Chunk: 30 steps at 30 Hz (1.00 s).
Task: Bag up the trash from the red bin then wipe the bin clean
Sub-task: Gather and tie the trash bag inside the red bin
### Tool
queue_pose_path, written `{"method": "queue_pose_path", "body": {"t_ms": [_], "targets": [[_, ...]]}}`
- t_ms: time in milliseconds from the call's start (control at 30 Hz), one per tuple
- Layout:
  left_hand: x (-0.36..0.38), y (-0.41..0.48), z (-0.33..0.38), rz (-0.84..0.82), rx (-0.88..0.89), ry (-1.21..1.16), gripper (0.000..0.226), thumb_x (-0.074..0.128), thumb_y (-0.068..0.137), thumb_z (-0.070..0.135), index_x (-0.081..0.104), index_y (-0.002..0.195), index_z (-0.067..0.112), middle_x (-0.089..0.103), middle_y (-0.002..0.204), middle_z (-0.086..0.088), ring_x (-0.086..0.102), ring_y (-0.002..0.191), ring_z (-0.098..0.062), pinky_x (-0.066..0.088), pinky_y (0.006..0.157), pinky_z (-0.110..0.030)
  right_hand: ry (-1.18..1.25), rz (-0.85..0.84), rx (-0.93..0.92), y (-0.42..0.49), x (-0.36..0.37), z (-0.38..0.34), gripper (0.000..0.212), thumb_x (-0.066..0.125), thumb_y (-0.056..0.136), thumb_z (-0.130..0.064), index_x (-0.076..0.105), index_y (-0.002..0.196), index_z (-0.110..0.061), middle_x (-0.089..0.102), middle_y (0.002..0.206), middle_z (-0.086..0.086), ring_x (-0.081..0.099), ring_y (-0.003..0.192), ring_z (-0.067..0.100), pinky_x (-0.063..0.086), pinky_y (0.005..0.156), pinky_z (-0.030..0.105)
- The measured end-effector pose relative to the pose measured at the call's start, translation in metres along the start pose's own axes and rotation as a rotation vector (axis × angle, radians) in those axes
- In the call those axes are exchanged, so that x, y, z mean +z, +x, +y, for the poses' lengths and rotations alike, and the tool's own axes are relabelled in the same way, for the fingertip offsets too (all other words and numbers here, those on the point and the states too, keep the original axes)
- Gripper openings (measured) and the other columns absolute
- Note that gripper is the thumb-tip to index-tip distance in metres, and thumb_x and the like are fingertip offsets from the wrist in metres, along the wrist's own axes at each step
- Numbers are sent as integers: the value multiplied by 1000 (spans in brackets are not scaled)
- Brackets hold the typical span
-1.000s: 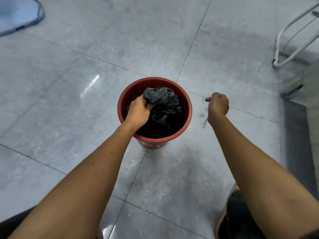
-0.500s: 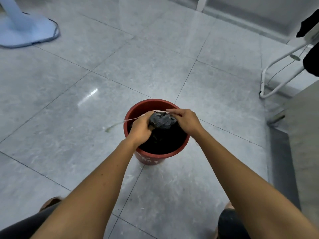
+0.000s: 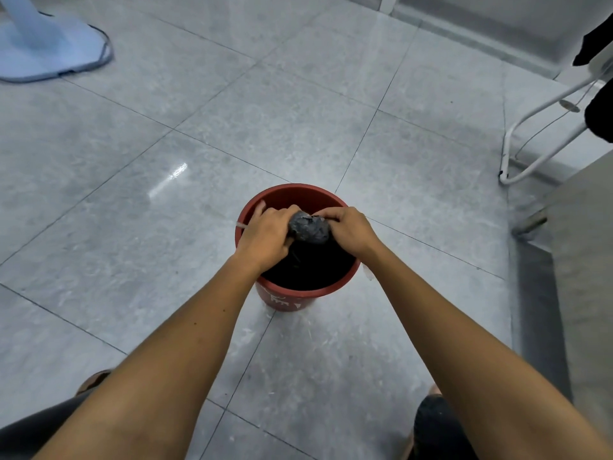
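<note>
1. Head view: a red bin (image 3: 300, 295) stands upright on a grey tiled floor (image 3: 265, 134), just beyond a point where the tile seams cross.
2. A black trash bag (image 3: 310, 229) lines the bin. Its top is gathered into a crumpled knob that rises above the rim, near the middle of the opening.
3. The left hand (image 3: 267, 234) is closed tight around the bag's neck on the left side of the knob, over the bin's left rim.
4. A thin pale string (image 3: 242, 224) shows at the outer edge of the left hand, running out over the rim; how it is held cannot be told.
5. The right hand (image 3: 348, 229) is curled against the right side of the knob, its fingers pinching at the top of the bag. Whether it also holds the string cannot be told.
6. Both forearms reach in from the lower edge of the view and meet over the bin.
7. White markings show on the near side of the bin's wall, too blurred to read.
8. A pale blue fan base (image 3: 49, 51) sits well apart at the far left, and a white metal rack (image 3: 537, 137) stands at the far right.
</note>
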State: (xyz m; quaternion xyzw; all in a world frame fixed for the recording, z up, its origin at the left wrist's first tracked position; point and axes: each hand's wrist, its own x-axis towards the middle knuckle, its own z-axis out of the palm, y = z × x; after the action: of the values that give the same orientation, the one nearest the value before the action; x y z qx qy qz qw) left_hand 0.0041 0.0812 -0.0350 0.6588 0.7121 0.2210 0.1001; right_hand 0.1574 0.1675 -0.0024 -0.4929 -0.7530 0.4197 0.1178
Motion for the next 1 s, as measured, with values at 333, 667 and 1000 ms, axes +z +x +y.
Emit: {"method": "queue_pose_path", "body": {"t_ms": [333,667,1000], "targets": [[11,2,21,298,-512,-222,18,66,84,26,53,83,14,59,79,-1,58,74,-20,41,59,-27,252,386,315,-18,46,9,15,50,97,-21,57,85,-17,61,75,-6,60,71,9,48,63,21],[-19,4,41,-112,-511,-217,21,61,91,30,59,85,10,62,82,-4,58,77,-23,39,65,-29,614,18,411,-24,33,-4,27,48,100,-19,62,117,-3,68,112,9,65,105,22,51,92,35],[-48,3,65,-326,-458,157,35,67,85,33,64,101,2,66,96,-13,64,89,-28,48,68,-30,358,-81,291,-33,14,-10,25,56,96,-22,67,78,-9,63,79,9,61,72,18,53,78,37]]}}
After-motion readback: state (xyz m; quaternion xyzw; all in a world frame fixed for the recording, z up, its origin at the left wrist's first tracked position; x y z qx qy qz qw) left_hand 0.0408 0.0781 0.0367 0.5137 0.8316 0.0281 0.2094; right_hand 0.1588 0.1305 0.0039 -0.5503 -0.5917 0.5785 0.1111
